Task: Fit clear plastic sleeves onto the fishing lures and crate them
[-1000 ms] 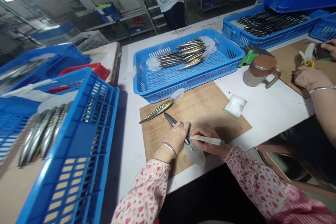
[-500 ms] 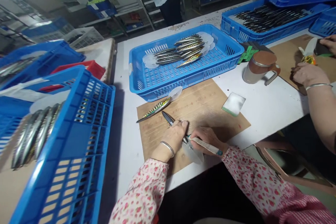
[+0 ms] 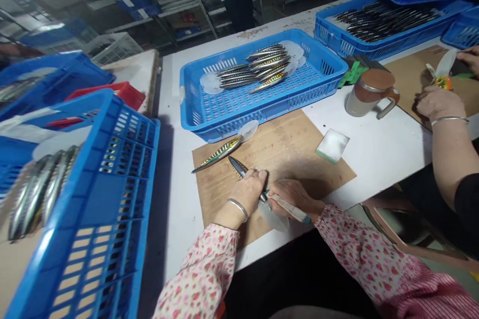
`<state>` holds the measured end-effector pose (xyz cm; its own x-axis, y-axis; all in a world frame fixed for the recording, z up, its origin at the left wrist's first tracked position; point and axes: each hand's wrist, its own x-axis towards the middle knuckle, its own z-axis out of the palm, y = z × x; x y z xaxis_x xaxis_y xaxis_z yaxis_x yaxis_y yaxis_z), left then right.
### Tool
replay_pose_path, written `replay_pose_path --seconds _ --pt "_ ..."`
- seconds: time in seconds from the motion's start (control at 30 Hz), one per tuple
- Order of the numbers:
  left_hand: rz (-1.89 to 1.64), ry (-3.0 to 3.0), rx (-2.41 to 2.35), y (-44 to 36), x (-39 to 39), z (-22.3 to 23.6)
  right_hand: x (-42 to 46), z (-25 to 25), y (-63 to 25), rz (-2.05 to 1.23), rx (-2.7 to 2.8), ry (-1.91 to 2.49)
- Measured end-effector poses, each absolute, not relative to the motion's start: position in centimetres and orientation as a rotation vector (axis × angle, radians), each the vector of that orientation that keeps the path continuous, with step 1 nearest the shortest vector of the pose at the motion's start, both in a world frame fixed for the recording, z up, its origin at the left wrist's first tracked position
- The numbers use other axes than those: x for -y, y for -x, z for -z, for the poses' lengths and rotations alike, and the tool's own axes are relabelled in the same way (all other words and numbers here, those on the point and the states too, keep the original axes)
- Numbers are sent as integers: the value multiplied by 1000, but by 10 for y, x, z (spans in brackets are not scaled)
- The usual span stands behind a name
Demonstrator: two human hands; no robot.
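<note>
My left hand (image 3: 247,190) presses a dark striped fishing lure (image 3: 237,165) flat on a brown cutting board (image 3: 292,147). The lure's clear plastic lip (image 3: 275,220) sticks out toward me under my hands. My right hand (image 3: 294,193) grips a slim paper-wrapped knife (image 3: 290,208) with a teal end, its tip at the lure beside my left fingers. A second gold-green striped lure (image 3: 219,153) with a clear lip lies loose on the board just beyond.
A blue tray (image 3: 232,109) behind the board holds several finished lures. Blue crates (image 3: 101,199) with more lures stand at my left. A lidded mug (image 3: 368,92) and a white sponge (image 3: 332,145) sit to the right. A co-worker's hand (image 3: 439,102) works at the far right.
My right hand and the knife have shifted slightly left, closer to the left hand. The view has drifted a little; the lure stays pinned in place.
</note>
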<state>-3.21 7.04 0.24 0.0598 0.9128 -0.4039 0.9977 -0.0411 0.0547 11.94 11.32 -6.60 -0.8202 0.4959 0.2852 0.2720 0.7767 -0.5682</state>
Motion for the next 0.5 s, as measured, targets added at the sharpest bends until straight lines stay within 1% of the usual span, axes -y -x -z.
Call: replay_pose_path --seconds 0.23,0.4,0.5 --pt "341 -2019 -1924 32 -69 -2 -117 55 -122 -772 2641 544" --pt "339 -2018 -1922 32 -68 0 -119 59 -126 -797 2604 440" --pt "334 -2020 -1919 33 -68 0 -118 60 -126 -848 2566 468"
